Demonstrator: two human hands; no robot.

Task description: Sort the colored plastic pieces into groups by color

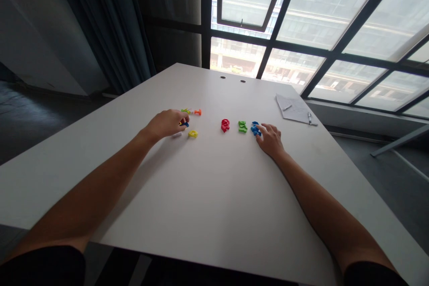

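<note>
My left hand (167, 123) is over the left group of small plastic pieces, its fingers curled down and closed on a dark blue piece (185, 124) at the fingertips. Close around it lie a yellow-green piece (185, 111), an orange piece (198, 112), a yellow piece (193, 134) and a pale piece (177, 134) partly under the hand. My right hand (271, 140) rests with fingers apart at the edge of the blue pieces (255, 129), its fingertips touching or nearly touching them. Left of these sit a green piece (242, 127) and a red piece (225, 125).
Everything lies on a white table (208, 205). Toward the right edge are a sheet of paper (293, 108) and a pen (310, 118). Two round holes (223, 77) are set in the far end. Beyond stand windows (301, 18) and a dark curtain (110, 22).
</note>
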